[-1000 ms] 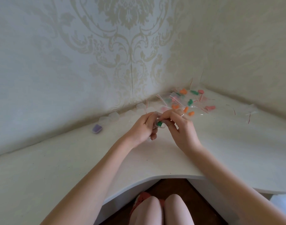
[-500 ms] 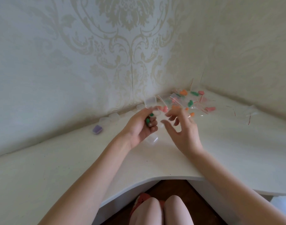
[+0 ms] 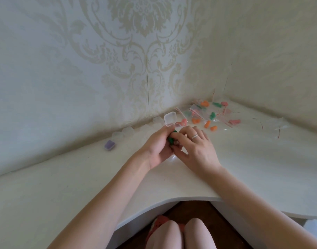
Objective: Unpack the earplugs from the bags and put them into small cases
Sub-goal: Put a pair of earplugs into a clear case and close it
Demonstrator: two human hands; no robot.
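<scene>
Earplugs point(image 3: 171, 140), green, now in the left hand's point(image 3: 158, 147) grasp beside a newly opened case point(image 3: 170, 119); right hand point(image 3: 195, 148) pinches them, ready to load.

You see green earplugs point(image 3: 171, 139), a clear case point(image 3: 170, 119), a purple case point(image 3: 110, 145) (left), and cream damask wallpaper point(image 3: 143, 26).

No legible text, labels, brands, numbers or signs anywhere.
</scene>
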